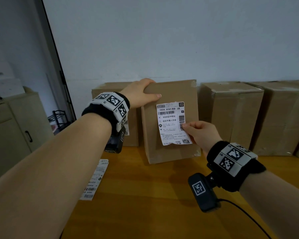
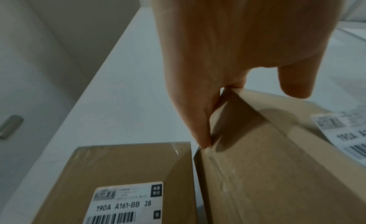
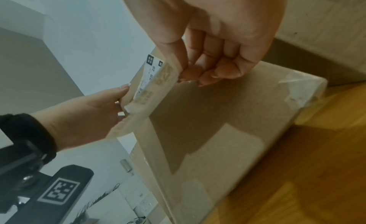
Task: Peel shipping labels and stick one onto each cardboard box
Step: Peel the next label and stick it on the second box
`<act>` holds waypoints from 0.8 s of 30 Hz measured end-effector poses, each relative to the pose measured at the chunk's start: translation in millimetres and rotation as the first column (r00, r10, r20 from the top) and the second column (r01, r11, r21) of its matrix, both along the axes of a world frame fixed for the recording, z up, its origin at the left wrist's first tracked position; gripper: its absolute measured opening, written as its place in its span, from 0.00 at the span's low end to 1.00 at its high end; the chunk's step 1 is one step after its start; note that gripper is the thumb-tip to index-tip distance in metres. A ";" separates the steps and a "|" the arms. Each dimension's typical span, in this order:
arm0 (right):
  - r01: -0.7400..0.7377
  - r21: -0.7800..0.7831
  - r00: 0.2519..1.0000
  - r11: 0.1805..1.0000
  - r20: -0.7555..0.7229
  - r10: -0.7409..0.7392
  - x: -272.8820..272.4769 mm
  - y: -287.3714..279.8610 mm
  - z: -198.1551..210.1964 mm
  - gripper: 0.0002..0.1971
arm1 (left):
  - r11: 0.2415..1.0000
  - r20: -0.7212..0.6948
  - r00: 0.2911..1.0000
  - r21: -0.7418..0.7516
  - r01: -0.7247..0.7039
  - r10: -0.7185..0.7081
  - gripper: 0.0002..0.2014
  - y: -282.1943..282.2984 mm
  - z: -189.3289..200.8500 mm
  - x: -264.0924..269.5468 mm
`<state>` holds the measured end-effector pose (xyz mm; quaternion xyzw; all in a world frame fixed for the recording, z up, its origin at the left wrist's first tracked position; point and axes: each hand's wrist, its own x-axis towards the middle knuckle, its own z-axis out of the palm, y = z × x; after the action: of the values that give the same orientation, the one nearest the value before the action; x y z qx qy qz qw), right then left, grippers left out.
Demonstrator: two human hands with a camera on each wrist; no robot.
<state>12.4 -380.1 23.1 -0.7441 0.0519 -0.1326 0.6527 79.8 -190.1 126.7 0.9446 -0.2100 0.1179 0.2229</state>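
Observation:
A brown cardboard box [image 1: 171,154] stands upright on the wooden table, tilted a little toward me. My left hand [image 1: 141,95] grips its top left corner, thumb on the front face and fingers over the top; the left wrist view shows that corner [image 2: 257,133] under the hand. A white shipping label [image 1: 171,123] lies against the box's front face. My right hand [image 1: 197,133] pinches the label's right edge between thumb and fingers; the right wrist view shows the label [image 3: 156,77] curling off the cardboard there. Its lower edge looks loose.
A box behind on the left bears a label [image 2: 126,202]. Several plain cardboard boxes [image 1: 231,114] line the wall at the right. A strip of label backing [image 1: 95,180] lies on the table [image 1: 145,204] at the left. A beige cabinet [image 1: 12,128] stands beyond the table's left edge.

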 end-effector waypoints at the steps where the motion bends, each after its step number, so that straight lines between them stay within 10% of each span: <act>1: 0.003 0.008 1.000 1.000 0.002 -0.003 1.3 0.8 0.0 0.07 | 1.000 -0.010 1.000 -0.003 0.005 -0.005 0.31 0.4 -0.4 0.8; 24: 0.080 -0.061 0.996 0.995 0.037 -0.078 12.0 -1.5 -0.4 0.08 | 1.000 0.105 0.994 0.004 0.019 -0.019 0.34 0.0 -10.0 11.1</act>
<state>24.5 -381.6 22.7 -0.7593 0.0658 -0.1725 0.6240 90.9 -190.1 116.7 0.9355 -0.2304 0.1650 0.2112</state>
